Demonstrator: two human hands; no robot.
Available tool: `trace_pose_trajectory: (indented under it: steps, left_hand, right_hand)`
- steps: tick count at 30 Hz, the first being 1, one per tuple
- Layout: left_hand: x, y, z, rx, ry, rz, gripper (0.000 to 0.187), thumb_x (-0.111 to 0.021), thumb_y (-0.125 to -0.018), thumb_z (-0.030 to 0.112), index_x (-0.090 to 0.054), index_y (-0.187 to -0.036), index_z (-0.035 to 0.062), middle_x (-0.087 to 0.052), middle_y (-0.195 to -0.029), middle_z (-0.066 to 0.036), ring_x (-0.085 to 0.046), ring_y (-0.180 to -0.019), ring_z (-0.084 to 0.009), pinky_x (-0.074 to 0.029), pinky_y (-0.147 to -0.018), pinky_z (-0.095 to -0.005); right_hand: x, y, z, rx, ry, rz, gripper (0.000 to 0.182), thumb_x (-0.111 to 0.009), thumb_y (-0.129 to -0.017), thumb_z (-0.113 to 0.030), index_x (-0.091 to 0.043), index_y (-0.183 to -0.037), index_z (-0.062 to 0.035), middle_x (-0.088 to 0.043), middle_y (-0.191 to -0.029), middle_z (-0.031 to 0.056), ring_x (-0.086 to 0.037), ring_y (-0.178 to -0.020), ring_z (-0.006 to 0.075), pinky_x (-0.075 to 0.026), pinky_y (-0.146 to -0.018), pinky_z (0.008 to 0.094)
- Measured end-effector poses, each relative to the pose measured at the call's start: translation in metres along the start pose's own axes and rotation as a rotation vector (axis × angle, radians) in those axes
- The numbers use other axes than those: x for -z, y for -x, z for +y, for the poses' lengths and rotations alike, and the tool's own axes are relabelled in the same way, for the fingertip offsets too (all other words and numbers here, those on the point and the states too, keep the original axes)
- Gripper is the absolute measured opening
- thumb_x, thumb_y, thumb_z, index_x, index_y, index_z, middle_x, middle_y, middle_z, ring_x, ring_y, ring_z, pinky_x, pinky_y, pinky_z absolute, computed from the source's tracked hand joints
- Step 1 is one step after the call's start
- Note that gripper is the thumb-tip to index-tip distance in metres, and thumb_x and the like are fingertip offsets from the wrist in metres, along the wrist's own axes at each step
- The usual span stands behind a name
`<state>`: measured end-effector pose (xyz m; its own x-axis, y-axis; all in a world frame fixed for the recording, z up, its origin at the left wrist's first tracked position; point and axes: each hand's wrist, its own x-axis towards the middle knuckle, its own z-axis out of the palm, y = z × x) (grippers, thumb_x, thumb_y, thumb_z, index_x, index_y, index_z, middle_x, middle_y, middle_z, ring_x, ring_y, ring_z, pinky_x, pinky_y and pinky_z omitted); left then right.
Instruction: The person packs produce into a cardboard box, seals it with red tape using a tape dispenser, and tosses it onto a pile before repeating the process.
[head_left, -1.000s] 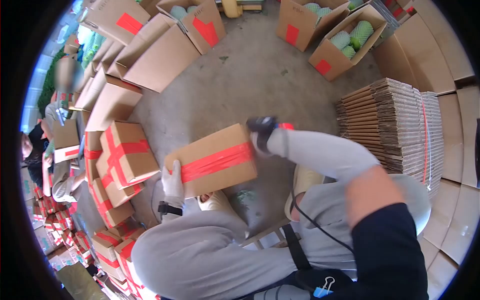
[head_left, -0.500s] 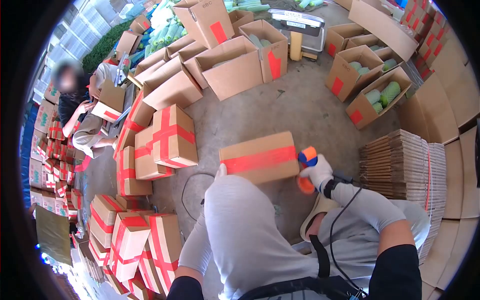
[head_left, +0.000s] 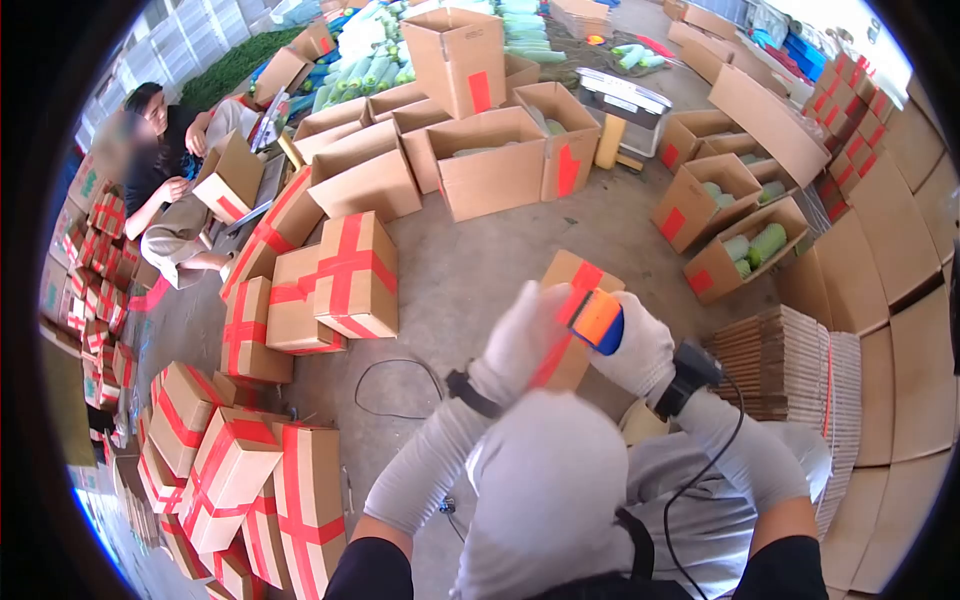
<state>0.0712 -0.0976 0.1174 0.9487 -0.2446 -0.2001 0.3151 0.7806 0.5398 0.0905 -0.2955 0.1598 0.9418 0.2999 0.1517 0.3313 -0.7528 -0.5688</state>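
Note:
A brown carton [head_left: 570, 369] with a red tape strip stands in front of my knees, turned lengthwise away from me. My right hand [head_left: 637, 352], in a pale glove, is closed round an orange and blue tape dispenser [head_left: 597, 320] at the carton's upper right side. My left hand [head_left: 523, 337], gloved too and blurred, lies at the carton's left side near the red strip; its fingers are smeared by motion. A black band with a cable is on my right wrist, and another dark band on my left.
Taped cartons [head_left: 357, 275] are piled at the left. Open cartons [head_left: 490, 175] stand across the back, some holding net-wrapped green produce. Flattened cardboard [head_left: 780, 365] is stacked at the right. A seated person [head_left: 170, 150] is at the upper left, and a cable [head_left: 400, 415] loops on the floor.
The carton has turned from lying crosswise to pointing away from me. My left hand has moved up and right beside it, and my right hand has brought the dispenser over it. The view has shifted.

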Motion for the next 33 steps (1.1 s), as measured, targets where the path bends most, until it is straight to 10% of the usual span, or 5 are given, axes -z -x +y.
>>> trace_pose_trajectory:
  steps: [14, 19, 24, 27, 33]
  left_hand:
    - [0.021, -0.057, -0.011, -0.261, -0.662, 0.337, 0.031, -0.065, -0.105, 0.025, -0.075, -0.097, -0.0035, -0.067, -0.082, 0.003, -0.055, -0.078, -0.0051, -0.049, -0.070, -0.0280]
    - [0.104, -0.118, 0.034, -0.327, -0.535, 0.341, 0.037, -0.066, -0.104, 0.031, -0.075, -0.104, -0.0046, -0.077, -0.094, -0.007, -0.069, -0.080, -0.0130, -0.055, -0.073, -0.0283]
    - [0.262, -0.188, -0.071, 0.281, -0.920, 0.197, 0.049, -0.063, -0.105, 0.039, -0.068, -0.129, -0.0031, -0.076, -0.116, -0.012, -0.073, -0.104, -0.0207, -0.057, -0.093, -0.0351]
    - [0.217, -0.164, -0.055, 0.589, -0.557, 0.251, 0.059, -0.059, -0.107, 0.042, -0.055, -0.148, 0.0000, -0.070, -0.134, -0.016, -0.065, -0.126, -0.0268, -0.050, -0.108, -0.0387]
    - [0.225, -0.146, -0.082, 0.193, -1.112, -0.023, 0.062, -0.050, -0.107, 0.040, -0.046, -0.152, -0.0031, -0.052, -0.155, -0.023, -0.047, -0.146, -0.0336, -0.037, -0.121, -0.0375]
  right_hand:
    - [-0.014, -0.016, 0.007, -0.160, 0.220, -0.145, 0.065, -0.088, -0.073, -0.028, -0.057, -0.127, -0.0092, -0.072, -0.105, 0.0201, -0.072, -0.096, 0.0408, -0.059, -0.081, 0.0476]
    - [0.010, 0.017, 0.076, -0.308, 0.319, -0.344, 0.065, -0.087, -0.075, -0.033, -0.055, -0.125, -0.0082, -0.073, -0.099, 0.0200, -0.072, -0.092, 0.0427, -0.059, -0.080, 0.0495]
    - [-0.053, 0.012, 0.141, -0.466, 0.350, -0.501, 0.063, -0.086, -0.075, -0.037, -0.055, -0.122, -0.0098, -0.073, -0.101, 0.0212, -0.073, -0.095, 0.0422, -0.058, -0.082, 0.0503]
    - [-0.069, 0.018, 0.154, -0.513, 0.293, -0.478, 0.067, -0.087, -0.075, -0.040, -0.054, -0.124, -0.0106, -0.073, -0.104, 0.0212, -0.072, -0.099, 0.0423, -0.058, -0.084, 0.0498]
    - [-0.055, 0.003, 0.146, -0.546, 0.326, -0.539, 0.072, -0.089, -0.072, -0.038, -0.054, -0.129, -0.0096, -0.074, -0.104, 0.0198, -0.073, -0.100, 0.0403, -0.059, -0.087, 0.0471]
